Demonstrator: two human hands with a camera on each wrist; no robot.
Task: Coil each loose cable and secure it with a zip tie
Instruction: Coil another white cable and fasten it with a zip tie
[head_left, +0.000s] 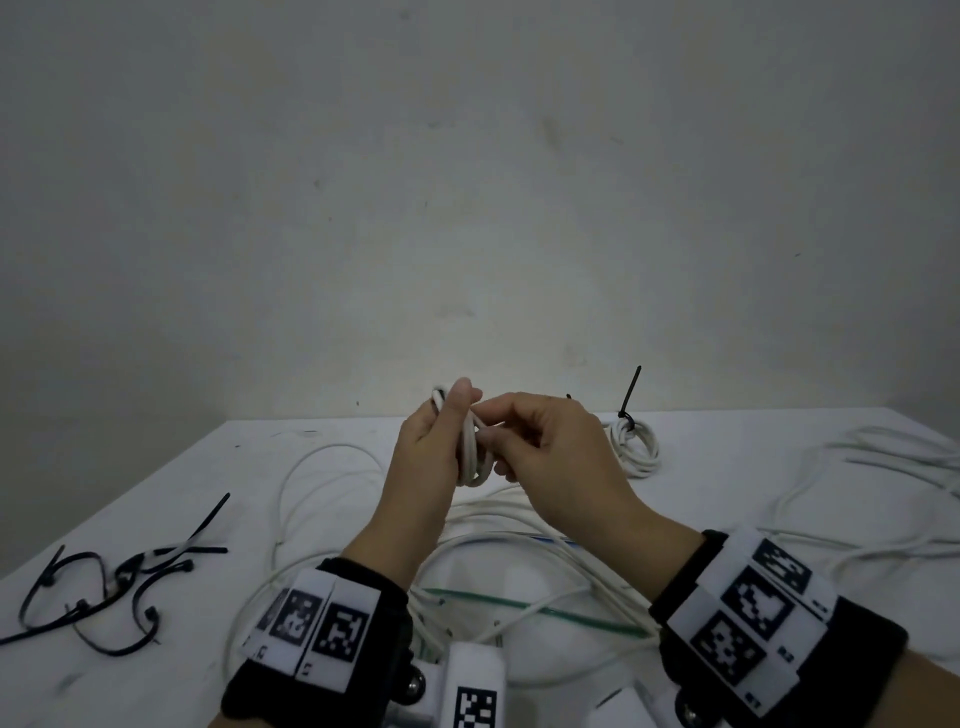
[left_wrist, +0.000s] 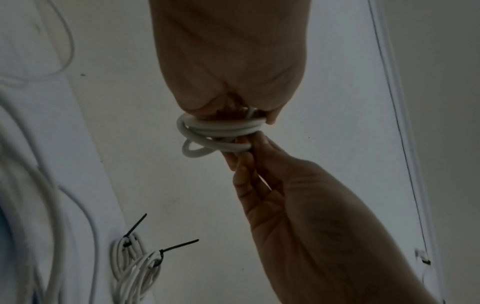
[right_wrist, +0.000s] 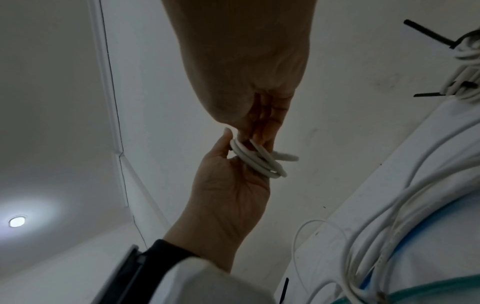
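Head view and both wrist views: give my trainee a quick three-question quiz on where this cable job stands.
1. True or false: the white coil held between the left hand and right hand lies flat on the table.
2. Where do the spare black zip ties lie? A) left side of table B) far right edge C) in the right hand
3. Fill in: the left wrist view shows ___ finished bundles, each with a black tie.

Key: 1 false, held above it; 2 A; 3 two.

The coiled cable (head_left: 471, 452) looks smooth, matt white plastic; the zip ties (head_left: 111, 587) seem black plastic, slightly glossy.
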